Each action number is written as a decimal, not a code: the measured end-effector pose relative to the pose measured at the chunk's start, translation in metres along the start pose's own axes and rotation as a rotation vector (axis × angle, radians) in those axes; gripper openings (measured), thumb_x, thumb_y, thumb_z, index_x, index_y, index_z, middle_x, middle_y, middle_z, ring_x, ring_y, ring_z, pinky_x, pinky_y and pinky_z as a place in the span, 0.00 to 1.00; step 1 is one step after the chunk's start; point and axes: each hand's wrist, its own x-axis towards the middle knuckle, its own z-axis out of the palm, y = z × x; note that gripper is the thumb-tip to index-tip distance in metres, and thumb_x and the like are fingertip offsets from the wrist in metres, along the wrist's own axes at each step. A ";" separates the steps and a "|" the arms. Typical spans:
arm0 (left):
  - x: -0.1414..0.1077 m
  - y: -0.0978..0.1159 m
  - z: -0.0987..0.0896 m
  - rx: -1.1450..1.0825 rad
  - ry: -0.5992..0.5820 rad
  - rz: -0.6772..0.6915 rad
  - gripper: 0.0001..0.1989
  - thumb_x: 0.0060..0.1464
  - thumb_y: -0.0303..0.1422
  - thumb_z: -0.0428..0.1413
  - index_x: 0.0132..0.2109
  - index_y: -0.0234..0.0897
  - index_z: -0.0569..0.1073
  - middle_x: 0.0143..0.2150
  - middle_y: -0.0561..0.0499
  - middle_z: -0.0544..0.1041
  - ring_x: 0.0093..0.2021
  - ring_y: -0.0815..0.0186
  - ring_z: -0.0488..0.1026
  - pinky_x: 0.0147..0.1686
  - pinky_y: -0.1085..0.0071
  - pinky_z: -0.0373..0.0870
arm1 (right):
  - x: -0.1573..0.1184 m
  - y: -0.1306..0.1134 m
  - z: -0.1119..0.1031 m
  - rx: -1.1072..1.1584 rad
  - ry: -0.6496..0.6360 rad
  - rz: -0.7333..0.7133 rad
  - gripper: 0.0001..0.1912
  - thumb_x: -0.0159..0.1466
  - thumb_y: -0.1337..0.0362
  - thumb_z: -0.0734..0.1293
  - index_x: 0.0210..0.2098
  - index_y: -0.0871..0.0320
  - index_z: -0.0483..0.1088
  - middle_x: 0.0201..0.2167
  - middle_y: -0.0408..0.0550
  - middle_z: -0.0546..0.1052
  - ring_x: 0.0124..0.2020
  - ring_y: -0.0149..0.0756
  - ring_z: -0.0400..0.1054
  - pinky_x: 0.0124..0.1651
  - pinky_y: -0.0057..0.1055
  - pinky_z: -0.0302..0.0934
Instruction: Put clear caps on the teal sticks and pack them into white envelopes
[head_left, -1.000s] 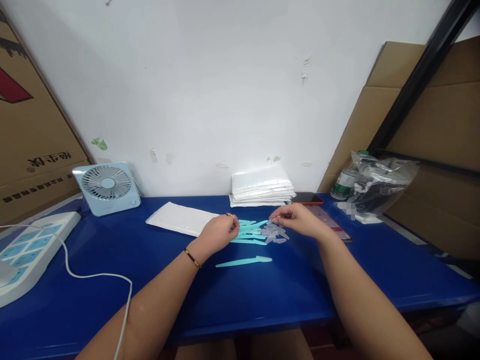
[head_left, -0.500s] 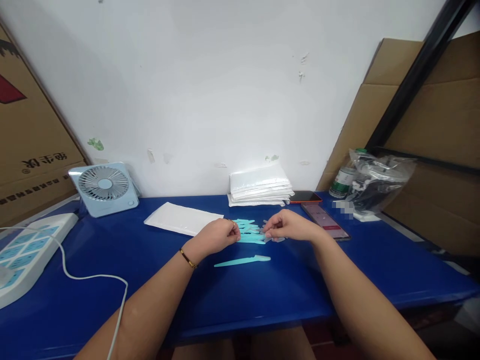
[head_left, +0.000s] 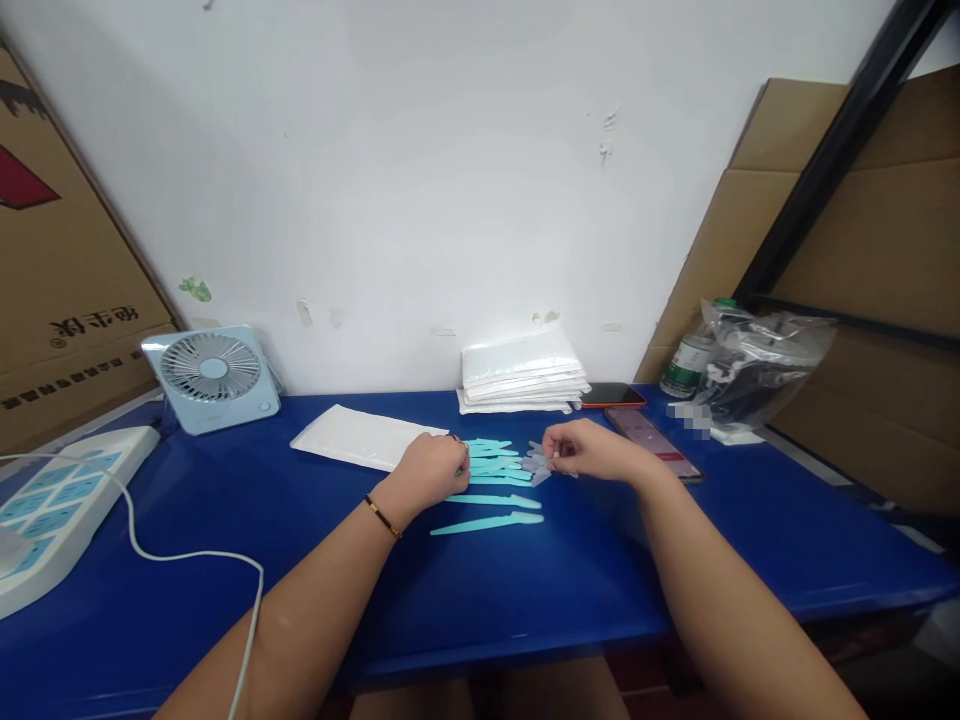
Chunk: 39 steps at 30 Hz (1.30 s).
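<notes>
My left hand (head_left: 435, 465) is closed at the handle ends of a group of teal eyebrow razors (head_left: 495, 463), its fingertips mostly hidden. An eyebrow razor (head_left: 499, 500) lies just in front of the group, its handle end reaching my left fingers. Nearer to me, another teal razor (head_left: 487, 523) lies by itself, its blade end to the right. My right hand (head_left: 585, 450) has thumb and fingers pinched together above several small translucent caps (head_left: 538, 465); whether something is between them is hidden.
A white padded envelope (head_left: 360, 437) lies left of the razors, with stacked envelopes (head_left: 521, 370) behind. Two phones (head_left: 613, 395) (head_left: 652, 440), a bottle (head_left: 686, 365) and a plastic bag (head_left: 757, 375) are at right. A fan (head_left: 214, 375) and a power strip (head_left: 75, 505) with a white cable stand left.
A second eyebrow razor now lies in front of the group. My left hand has shifted slightly left and my right hand slightly right, uncovering more of the caps.
</notes>
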 end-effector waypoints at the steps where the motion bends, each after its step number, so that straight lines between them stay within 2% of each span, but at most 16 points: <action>1: 0.000 0.000 -0.001 0.035 0.010 0.012 0.08 0.48 0.28 0.49 0.29 0.36 0.73 0.29 0.48 0.76 0.28 0.64 0.71 0.30 0.69 0.61 | 0.001 -0.001 0.001 0.025 0.021 -0.018 0.08 0.55 0.63 0.64 0.33 0.59 0.70 0.27 0.45 0.75 0.27 0.32 0.67 0.28 0.25 0.58; 4: 0.002 0.001 -0.002 0.087 0.045 0.049 0.09 0.48 0.26 0.47 0.29 0.35 0.73 0.27 0.46 0.76 0.26 0.64 0.70 0.29 0.69 0.60 | 0.004 -0.002 0.005 0.011 0.075 -0.047 0.08 0.56 0.62 0.64 0.32 0.58 0.71 0.27 0.45 0.75 0.27 0.32 0.68 0.28 0.24 0.58; 9: 0.003 0.002 -0.001 0.052 0.102 0.100 0.08 0.48 0.27 0.49 0.29 0.35 0.73 0.28 0.47 0.76 0.27 0.64 0.71 0.28 0.70 0.60 | 0.009 -0.006 0.011 -0.007 0.098 -0.051 0.08 0.56 0.61 0.65 0.32 0.58 0.73 0.26 0.45 0.76 0.27 0.31 0.68 0.28 0.24 0.57; 18: 0.001 0.001 -0.006 0.046 0.109 0.114 0.08 0.50 0.27 0.48 0.29 0.36 0.72 0.28 0.49 0.76 0.28 0.63 0.71 0.29 0.69 0.60 | 0.008 -0.009 0.010 0.010 0.117 -0.063 0.10 0.57 0.59 0.65 0.32 0.59 0.73 0.26 0.45 0.76 0.27 0.31 0.68 0.29 0.24 0.58; 22: 0.000 0.005 -0.007 -0.021 0.098 0.120 0.09 0.51 0.28 0.47 0.30 0.36 0.73 0.30 0.48 0.77 0.29 0.64 0.72 0.31 0.70 0.60 | 0.010 -0.014 0.018 0.083 0.084 -0.085 0.09 0.56 0.60 0.66 0.32 0.60 0.73 0.26 0.45 0.76 0.28 0.31 0.69 0.30 0.24 0.59; 26: -0.002 0.008 -0.006 -0.130 0.023 0.119 0.10 0.51 0.30 0.48 0.30 0.37 0.74 0.29 0.49 0.77 0.28 0.66 0.71 0.30 0.71 0.59 | 0.011 -0.019 0.021 0.116 0.016 -0.097 0.10 0.55 0.60 0.67 0.33 0.59 0.73 0.25 0.44 0.75 0.27 0.32 0.69 0.30 0.25 0.60; 29: -0.002 0.003 -0.004 -0.206 -0.029 0.108 0.09 0.52 0.34 0.50 0.31 0.38 0.75 0.31 0.51 0.77 0.29 0.67 0.70 0.29 0.73 0.59 | 0.007 -0.015 0.013 0.052 0.047 -0.107 0.10 0.55 0.60 0.67 0.34 0.59 0.74 0.29 0.46 0.75 0.29 0.32 0.68 0.31 0.25 0.59; 32: 0.000 -0.003 -0.002 -0.176 -0.017 0.095 0.07 0.50 0.35 0.53 0.35 0.40 0.75 0.34 0.52 0.77 0.32 0.66 0.71 0.32 0.72 0.60 | 0.005 -0.006 0.005 -0.082 0.039 -0.126 0.07 0.52 0.63 0.68 0.31 0.57 0.75 0.31 0.45 0.73 0.29 0.31 0.67 0.31 0.25 0.58; 35: 0.002 -0.006 0.001 -0.132 -0.008 0.092 0.07 0.50 0.34 0.54 0.36 0.40 0.75 0.35 0.51 0.77 0.34 0.65 0.72 0.34 0.72 0.61 | 0.008 0.001 0.008 -0.189 -0.015 -0.127 0.07 0.49 0.67 0.69 0.29 0.57 0.76 0.30 0.45 0.72 0.28 0.30 0.66 0.30 0.24 0.57; 39: 0.002 -0.004 0.004 -0.128 -0.032 0.067 0.06 0.49 0.31 0.53 0.31 0.38 0.75 0.34 0.50 0.76 0.31 0.66 0.71 0.32 0.72 0.62 | 0.011 0.003 0.015 -0.237 0.021 -0.115 0.07 0.47 0.72 0.66 0.25 0.59 0.75 0.28 0.44 0.72 0.28 0.30 0.65 0.31 0.24 0.57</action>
